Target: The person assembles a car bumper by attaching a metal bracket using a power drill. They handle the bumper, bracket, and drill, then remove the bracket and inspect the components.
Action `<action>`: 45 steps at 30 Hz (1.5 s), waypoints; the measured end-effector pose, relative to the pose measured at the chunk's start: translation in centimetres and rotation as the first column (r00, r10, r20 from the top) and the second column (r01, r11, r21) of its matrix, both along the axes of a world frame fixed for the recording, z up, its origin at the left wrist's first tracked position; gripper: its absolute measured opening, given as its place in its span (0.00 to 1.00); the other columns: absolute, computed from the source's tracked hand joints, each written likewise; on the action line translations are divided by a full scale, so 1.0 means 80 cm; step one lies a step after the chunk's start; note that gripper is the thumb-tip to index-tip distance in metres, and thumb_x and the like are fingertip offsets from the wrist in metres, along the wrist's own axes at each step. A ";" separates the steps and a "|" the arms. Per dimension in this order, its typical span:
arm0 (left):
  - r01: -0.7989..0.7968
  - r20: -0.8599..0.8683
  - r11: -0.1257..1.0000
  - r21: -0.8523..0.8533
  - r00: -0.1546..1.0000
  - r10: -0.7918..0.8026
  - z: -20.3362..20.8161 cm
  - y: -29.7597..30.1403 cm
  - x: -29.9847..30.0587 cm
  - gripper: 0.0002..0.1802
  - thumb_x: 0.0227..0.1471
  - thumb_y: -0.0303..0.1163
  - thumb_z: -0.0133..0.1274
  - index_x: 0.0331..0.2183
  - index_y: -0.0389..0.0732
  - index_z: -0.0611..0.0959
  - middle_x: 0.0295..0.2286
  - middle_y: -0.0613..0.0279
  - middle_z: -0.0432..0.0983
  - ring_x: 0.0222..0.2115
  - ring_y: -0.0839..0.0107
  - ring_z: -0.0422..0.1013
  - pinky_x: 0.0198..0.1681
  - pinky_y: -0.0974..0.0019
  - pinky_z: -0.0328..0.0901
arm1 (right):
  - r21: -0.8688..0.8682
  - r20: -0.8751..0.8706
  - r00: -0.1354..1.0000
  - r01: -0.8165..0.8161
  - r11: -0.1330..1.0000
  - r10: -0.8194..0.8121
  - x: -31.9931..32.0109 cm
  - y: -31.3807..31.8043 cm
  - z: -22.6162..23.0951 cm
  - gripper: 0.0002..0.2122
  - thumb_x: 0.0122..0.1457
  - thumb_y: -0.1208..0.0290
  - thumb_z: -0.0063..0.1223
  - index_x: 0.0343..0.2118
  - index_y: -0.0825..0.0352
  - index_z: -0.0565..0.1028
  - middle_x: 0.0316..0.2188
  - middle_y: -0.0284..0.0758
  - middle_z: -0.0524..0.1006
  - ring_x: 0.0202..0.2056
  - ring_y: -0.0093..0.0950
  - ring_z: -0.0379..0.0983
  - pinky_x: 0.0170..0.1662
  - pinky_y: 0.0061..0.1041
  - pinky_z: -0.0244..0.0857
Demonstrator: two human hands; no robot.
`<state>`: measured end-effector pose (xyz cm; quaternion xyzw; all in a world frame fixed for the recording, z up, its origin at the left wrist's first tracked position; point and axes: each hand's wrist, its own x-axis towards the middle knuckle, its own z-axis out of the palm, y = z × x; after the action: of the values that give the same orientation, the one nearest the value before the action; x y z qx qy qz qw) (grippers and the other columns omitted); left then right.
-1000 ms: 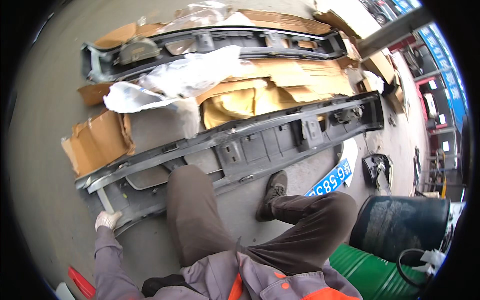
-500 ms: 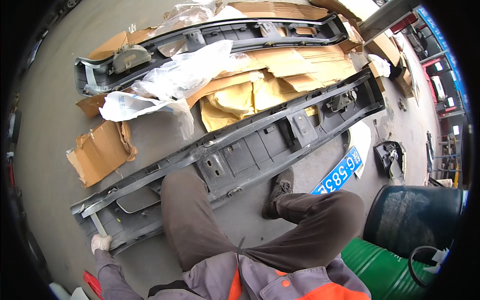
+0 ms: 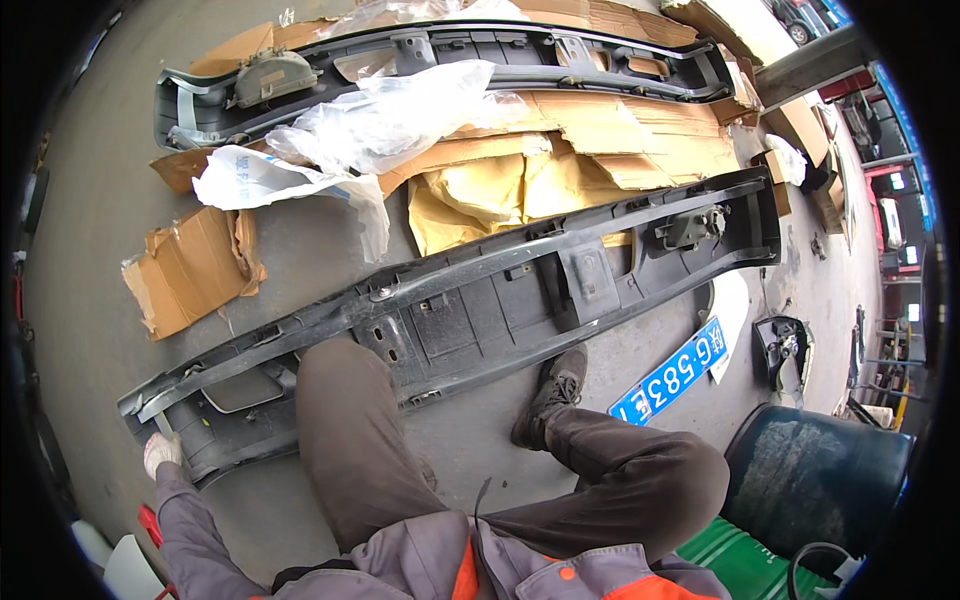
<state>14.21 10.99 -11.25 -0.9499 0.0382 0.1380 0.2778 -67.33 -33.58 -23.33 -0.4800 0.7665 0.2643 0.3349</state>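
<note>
A long dark grey vehicle bumper (image 3: pixel 500 315) lies across the floor, its hollow inner side facing up. My left hand (image 3: pixel 162 455), in a pale glove, is closed on the edge at its left end, beside a light grey strip (image 3: pixel 162 424). The fingertips are partly hidden. At the bumper's right end a lamp-like part (image 3: pixel 695 228) is fixed inside. One of my knees leans over the bumper's near side. My right hand is outside the picture.
Beyond lies a second dark bumper (image 3: pixel 490 48) with a lamp housing (image 3: pixel 275 78), amid cardboard (image 3: pixel 650 140) and clear plastic wrap (image 3: pixel 390 120). A cardboard piece (image 3: pixel 190 270) lies left. To the right are a blue number plate (image 3: pixel 672 372), a dark drum (image 3: pixel 820 480) and a green drum (image 3: pixel 745 555).
The whole view has turned slightly clockwise. My left hand stays at the bumper's left end and now appears farther left and higher in the picture.
</note>
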 end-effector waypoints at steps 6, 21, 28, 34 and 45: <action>0.066 -0.160 0.853 -0.517 0.972 -0.172 -0.023 -0.104 0.045 0.29 0.58 0.49 0.53 0.42 0.29 0.84 0.39 0.38 0.82 0.42 0.49 0.78 0.48 0.56 0.68 | -0.486 0.326 0.865 -0.193 0.852 0.382 0.176 -0.145 0.083 0.17 0.61 0.57 0.57 0.43 0.67 0.79 0.39 0.47 0.83 0.43 0.45 0.81 0.48 0.38 0.72; 0.336 -0.627 0.665 -0.667 0.228 -0.745 -0.052 -0.560 -0.408 0.22 0.59 0.47 0.51 0.40 0.38 0.85 0.39 0.43 0.82 0.45 0.46 0.77 0.50 0.50 0.70 | -0.470 0.567 0.682 -0.192 0.861 0.462 0.364 -0.271 -0.073 0.40 0.58 0.48 0.61 0.64 0.75 0.62 0.55 0.60 0.73 0.58 0.54 0.70 0.60 0.42 0.66; 0.172 -0.617 0.703 -0.690 0.367 -0.696 -0.057 -0.581 -0.391 0.23 0.58 0.47 0.52 0.43 0.38 0.86 0.41 0.44 0.83 0.47 0.47 0.77 0.52 0.53 0.69 | -0.493 0.605 0.650 -0.147 0.858 0.459 0.377 -0.269 -0.081 0.36 0.57 0.55 0.62 0.61 0.75 0.65 0.50 0.59 0.77 0.53 0.53 0.74 0.57 0.43 0.69; 0.230 -0.657 0.725 -0.649 0.310 -0.687 -0.055 -0.574 -0.389 0.23 0.58 0.47 0.51 0.42 0.38 0.86 0.40 0.44 0.83 0.46 0.47 0.77 0.52 0.51 0.69 | -0.485 0.598 0.676 -0.123 0.866 0.430 0.375 -0.268 -0.077 0.34 0.57 0.57 0.61 0.62 0.73 0.65 0.51 0.58 0.76 0.54 0.53 0.74 0.58 0.43 0.67; 0.279 -0.701 0.736 -0.617 0.231 -0.675 -0.058 -0.539 -0.382 0.23 0.58 0.47 0.48 0.44 0.42 0.85 0.44 0.48 0.82 0.49 0.49 0.75 0.55 0.51 0.67 | -0.797 0.293 0.125 -0.516 0.314 0.948 0.438 -0.193 -0.028 0.19 0.56 0.66 0.60 0.50 0.65 0.75 0.41 0.42 0.79 0.41 0.44 0.78 0.43 0.41 0.73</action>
<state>-16.38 -32.17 -15.90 -0.6899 0.5002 0.5200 0.0589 -32.29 -48.99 -25.55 -0.9331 0.2210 -0.0386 0.2811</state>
